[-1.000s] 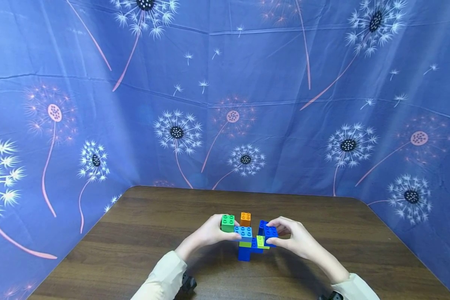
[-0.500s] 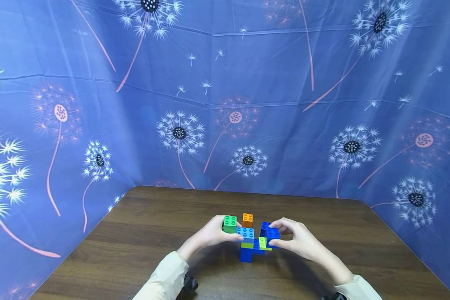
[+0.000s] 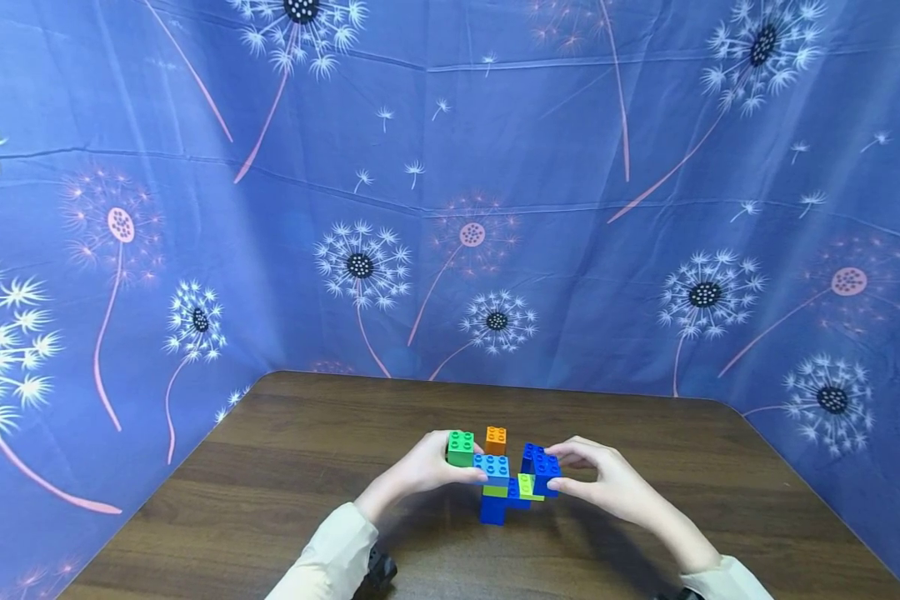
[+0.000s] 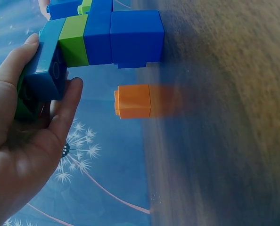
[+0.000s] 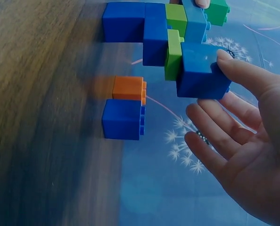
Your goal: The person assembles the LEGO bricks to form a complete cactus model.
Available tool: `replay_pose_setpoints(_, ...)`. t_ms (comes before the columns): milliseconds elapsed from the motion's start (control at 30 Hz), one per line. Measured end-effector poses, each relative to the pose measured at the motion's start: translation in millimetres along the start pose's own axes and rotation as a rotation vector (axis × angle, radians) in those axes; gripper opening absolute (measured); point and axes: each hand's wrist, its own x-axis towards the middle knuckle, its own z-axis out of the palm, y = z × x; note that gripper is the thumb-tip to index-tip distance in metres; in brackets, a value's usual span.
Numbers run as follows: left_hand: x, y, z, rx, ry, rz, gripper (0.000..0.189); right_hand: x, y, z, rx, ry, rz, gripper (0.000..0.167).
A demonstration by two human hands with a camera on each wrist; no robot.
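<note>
A built stack of toy building bricks stands at the table's middle, with a dark blue base brick (image 3: 492,510), a lime brick (image 4: 74,41) and a light blue brick (image 3: 492,469) on top. A green brick (image 3: 461,447) juts from its left end. My left hand (image 3: 422,463) pinches the light blue brick between thumb and fingers. On the right, a dark blue brick (image 5: 203,70) sits on a thin lime brick (image 5: 173,55). My right hand (image 3: 600,477) has its thumb on that brick's right edge, its fingertips partly hidden behind.
Behind the stack, an orange brick (image 4: 134,101) and another dark blue brick (image 5: 122,119) stand apart on the wooden table (image 3: 330,417). A blue dandelion-print cloth (image 3: 585,275) hangs beyond the table's far edge.
My right hand has shifted slightly right, its thumb and fingertips now at the dark blue brick's outer edge. The left hand keeps its grip, and the stack stands as before.
</note>
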Motion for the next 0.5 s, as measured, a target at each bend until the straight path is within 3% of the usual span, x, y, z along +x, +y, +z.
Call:
replay_pose_setpoints(300, -0.9, -2.0, -0.8, -0.017, -0.009, 0.012, 0.032, -4.1, 8.1, -7.5, -0.009, -0.015, -0.066, 0.034)
replay_pose_setpoints(500, -0.4, -2.0, -0.6, 0.001, -0.013, 0.016, 0.03, -5.1, 12.5, -8.1, -0.028, 0.002, -0.041, 0.027)
